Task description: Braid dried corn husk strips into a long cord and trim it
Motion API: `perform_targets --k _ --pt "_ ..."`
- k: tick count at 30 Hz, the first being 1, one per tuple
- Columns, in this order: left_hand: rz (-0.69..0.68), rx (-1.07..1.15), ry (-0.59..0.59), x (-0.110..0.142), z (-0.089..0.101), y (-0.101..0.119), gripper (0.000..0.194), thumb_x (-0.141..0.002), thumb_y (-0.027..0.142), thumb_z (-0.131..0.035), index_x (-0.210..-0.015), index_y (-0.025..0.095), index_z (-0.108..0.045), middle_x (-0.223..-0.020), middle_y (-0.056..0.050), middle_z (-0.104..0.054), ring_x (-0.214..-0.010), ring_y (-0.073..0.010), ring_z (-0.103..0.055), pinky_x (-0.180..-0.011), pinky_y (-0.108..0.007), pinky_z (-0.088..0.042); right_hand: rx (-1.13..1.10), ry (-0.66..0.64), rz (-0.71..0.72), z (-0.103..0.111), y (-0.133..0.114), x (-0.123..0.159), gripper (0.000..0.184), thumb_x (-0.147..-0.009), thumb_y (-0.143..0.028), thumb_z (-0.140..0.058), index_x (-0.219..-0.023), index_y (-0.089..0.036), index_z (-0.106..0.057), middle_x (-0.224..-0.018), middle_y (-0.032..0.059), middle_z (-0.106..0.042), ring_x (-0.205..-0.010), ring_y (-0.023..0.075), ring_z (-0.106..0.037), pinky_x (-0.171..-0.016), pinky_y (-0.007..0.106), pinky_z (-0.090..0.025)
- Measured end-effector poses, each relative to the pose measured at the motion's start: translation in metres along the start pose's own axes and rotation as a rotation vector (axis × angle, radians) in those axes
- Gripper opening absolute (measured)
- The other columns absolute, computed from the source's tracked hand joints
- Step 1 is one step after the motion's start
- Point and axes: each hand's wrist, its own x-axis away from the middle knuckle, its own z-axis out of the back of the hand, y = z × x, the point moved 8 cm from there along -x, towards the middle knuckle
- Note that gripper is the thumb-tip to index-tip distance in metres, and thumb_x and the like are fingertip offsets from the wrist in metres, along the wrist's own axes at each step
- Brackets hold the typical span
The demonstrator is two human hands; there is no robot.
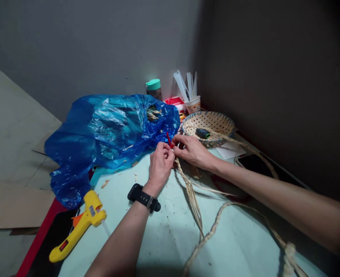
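My left hand (161,163), with a black watch on the wrist, pinches the upper end of a pale braided straw cord (184,175). Close against it, my right hand (192,151) has its thumb and fingers closed at the same end. A short red strip (169,140) sticks up between the fingertips; whether it is tied around the braid I cannot tell. Below the hands the braid loosens into flat strands that hang toward the table's front. Another braided cord (214,227) curves across the lower right. The fingertips partly hide the point they grip.
A blue plastic bag (112,130) spreads over the table's (170,242) back left. Left of my forearm lies a yellow glue gun (82,227). A woven basket (216,122) holds a dark spool (202,133); behind are a cup (193,104) of glue sticks and a green-lidded jar (154,88).
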Motion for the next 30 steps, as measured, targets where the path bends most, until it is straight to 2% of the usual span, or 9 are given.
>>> perform_targets --k 3,7,11,16,18,22,26,30 --pt "-0.036 -0.087 -0.024 0.001 0.0 0.007 0.007 -0.083 0.016 -0.046 -0.08 0.022 -0.045 -0.064 0.005 -0.053 -0.055 -0.0116 -0.053 -0.056 -0.022 -0.037 0.031 -0.08 0.061 -0.001 -0.005 -0.003 0.007 -0.077 -0.019 -0.05 -0.075 -0.017 -0.057 -0.07 -0.0003 -0.059 -0.065 0.0124 -0.05 -0.062 0.022 -0.032" --pt "-0.076 -0.22 0.008 0.003 0.004 0.017 0.01 -0.082 0.012 -0.046 -0.081 0.021 -0.046 -0.066 0.003 -0.053 -0.059 -0.013 -0.051 -0.058 -0.024 -0.035 0.155 -0.164 0.072 0.001 -0.01 -0.004 0.005 -0.076 -0.02 -0.053 -0.074 -0.018 -0.057 -0.072 0.001 -0.06 -0.066 0.0134 -0.05 -0.063 0.023 -0.031" --pt "-0.074 -0.229 0.014 0.004 0.005 0.017 0.01 -0.085 0.013 -0.045 -0.084 0.021 -0.051 -0.068 0.002 -0.056 -0.061 -0.0139 -0.053 -0.059 -0.024 -0.036 0.202 -0.171 0.07 0.003 -0.01 -0.003 0.007 -0.077 -0.019 -0.051 -0.077 -0.018 -0.059 -0.076 0.003 -0.062 -0.067 0.0142 -0.051 -0.062 0.023 -0.031" --pt "-0.214 -0.279 0.09 0.006 0.01 0.026 0.018 -0.086 0.012 -0.048 -0.096 0.022 -0.06 -0.088 -0.003 -0.064 -0.081 -0.017 -0.059 -0.072 -0.026 -0.042 0.198 -0.176 0.066 -0.001 0.0 0.0 0.014 -0.083 -0.021 -0.048 -0.081 -0.016 -0.061 -0.072 0.0045 -0.063 -0.063 0.0146 -0.05 -0.06 0.024 -0.031" --pt "-0.252 -0.297 0.1 0.007 0.01 0.029 0.016 -0.085 0.012 -0.051 -0.092 0.021 -0.062 -0.093 -0.005 -0.063 -0.087 -0.018 -0.059 -0.077 -0.027 -0.043 0.195 -0.173 0.043 -0.004 0.004 0.003 0.015 -0.083 -0.023 -0.049 -0.082 -0.016 -0.062 -0.07 0.0041 -0.063 -0.061 0.0146 -0.049 -0.059 0.024 -0.03" --pt "-0.267 -0.392 0.091 0.008 0.006 0.03 0.012 -0.084 0.011 -0.05 -0.084 0.019 -0.06 -0.088 -0.007 -0.061 -0.087 -0.02 -0.057 -0.079 -0.03 -0.043 0.17 -0.133 -0.027 -0.008 0.006 0.009 0.015 -0.083 -0.022 -0.05 -0.083 -0.016 -0.063 -0.073 0.0052 -0.065 -0.064 0.0154 -0.053 -0.059 0.025 -0.03" --pt "-0.218 -0.45 0.113 0.007 0.005 0.028 0.01 -0.079 0.01 -0.051 -0.076 0.019 -0.053 -0.082 -0.006 -0.055 -0.082 -0.0204 -0.054 -0.074 -0.031 -0.042 0.132 -0.066 -0.032 -0.006 0.001 0.012 0.014 -0.084 -0.02 -0.05 -0.087 -0.015 -0.063 -0.078 0.0056 -0.065 -0.067 0.0158 -0.055 -0.061 0.024 -0.032" --pt "-0.076 -0.304 0.112 0.003 0.009 0.018 0.013 -0.074 0.009 -0.053 -0.072 0.02 -0.048 -0.071 0.0 -0.053 -0.068 -0.0158 -0.051 -0.065 -0.028 -0.04 0.115 -0.059 -0.001 -0.001 -0.003 0.013 0.014 -0.082 -0.015 -0.052 -0.09 -0.014 -0.063 -0.084 0.0055 -0.065 -0.073 0.0156 -0.055 -0.066 0.024 -0.034"
